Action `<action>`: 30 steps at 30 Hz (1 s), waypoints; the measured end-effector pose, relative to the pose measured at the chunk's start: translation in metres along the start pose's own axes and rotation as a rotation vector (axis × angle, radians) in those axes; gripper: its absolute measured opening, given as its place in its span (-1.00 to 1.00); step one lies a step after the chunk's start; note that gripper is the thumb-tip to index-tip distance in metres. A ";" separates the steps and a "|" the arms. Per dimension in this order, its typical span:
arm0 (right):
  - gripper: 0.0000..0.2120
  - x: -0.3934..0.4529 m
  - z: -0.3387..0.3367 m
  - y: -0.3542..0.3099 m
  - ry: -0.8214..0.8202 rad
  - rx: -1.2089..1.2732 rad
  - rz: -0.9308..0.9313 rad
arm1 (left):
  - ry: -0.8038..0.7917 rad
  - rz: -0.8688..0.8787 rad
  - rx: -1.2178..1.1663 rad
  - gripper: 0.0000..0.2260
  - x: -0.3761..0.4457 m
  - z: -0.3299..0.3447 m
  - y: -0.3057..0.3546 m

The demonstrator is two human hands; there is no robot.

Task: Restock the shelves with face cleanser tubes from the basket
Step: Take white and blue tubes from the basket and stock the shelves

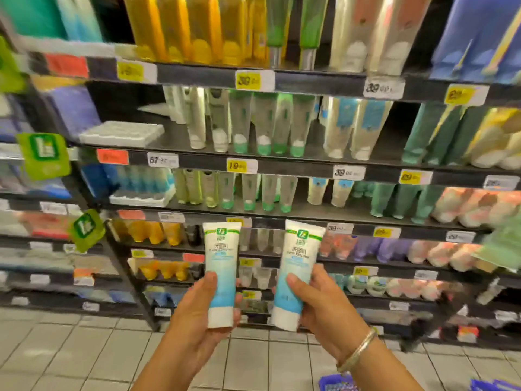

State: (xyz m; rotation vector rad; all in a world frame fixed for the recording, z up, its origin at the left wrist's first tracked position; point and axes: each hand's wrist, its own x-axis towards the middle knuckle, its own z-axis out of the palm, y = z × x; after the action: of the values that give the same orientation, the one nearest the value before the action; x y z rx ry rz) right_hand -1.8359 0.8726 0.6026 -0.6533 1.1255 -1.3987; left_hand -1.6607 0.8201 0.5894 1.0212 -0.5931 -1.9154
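Note:
My left hand [197, 314] grips a white and light-blue face cleanser tube [221, 266], held upright with its cap down. My right hand [318, 306] grips a second matching tube [297, 266], tilted slightly to the right. Both tubes are raised in front of the lower shelves. Similar blue-labelled tubes [358, 128] stand on a higher shelf at centre right. The blue basket [337, 384] shows only at the bottom edge, below my right wrist.
Dark shelves [296, 165] with yellow, white and red price tags hold rows of tubes in green, yellow, pink and purple. A white tray [121, 134] lies on the left of one shelf. Green hanging tags [43, 155] stick out at left. The floor [70, 351] is pale tile.

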 end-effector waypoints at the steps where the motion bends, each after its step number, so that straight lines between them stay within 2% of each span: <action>1: -0.79 0.005 0.022 -0.008 -0.027 -0.003 -0.020 | -0.008 0.036 -0.003 -0.61 -0.002 -0.008 0.020; 7: -0.73 0.041 0.148 -0.034 -0.150 -0.036 -0.109 | -0.021 0.207 0.003 -0.68 -0.002 -0.060 0.135; 14: -0.74 0.084 0.254 -0.052 -0.258 0.008 -0.194 | -0.106 0.272 0.032 -0.66 0.011 -0.110 0.232; 17: -0.76 0.100 0.278 -0.061 -0.279 -0.021 -0.230 | -0.153 0.282 0.056 -0.64 0.022 -0.119 0.260; 20: -0.65 0.120 0.294 -0.073 -0.301 -0.052 -0.245 | -0.201 0.309 0.103 -0.60 0.039 -0.120 0.283; 24: -0.60 0.156 0.310 -0.093 -0.322 -0.097 -0.268 | -0.181 0.379 0.113 -0.62 0.066 -0.112 0.312; 28: -0.64 0.198 0.327 -0.122 -0.379 -0.150 -0.298 | -0.190 0.454 0.097 -0.55 0.094 -0.096 0.350; 30: -0.66 0.220 0.337 -0.138 -0.406 -0.141 -0.304 | -0.183 0.505 0.120 -0.58 0.107 -0.085 0.370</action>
State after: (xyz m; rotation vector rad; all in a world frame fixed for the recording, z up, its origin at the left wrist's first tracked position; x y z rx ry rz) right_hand -1.6334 0.5583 0.8066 -1.1912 0.8266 -1.3625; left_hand -1.4486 0.5364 0.7628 0.6853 -0.9791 -1.5424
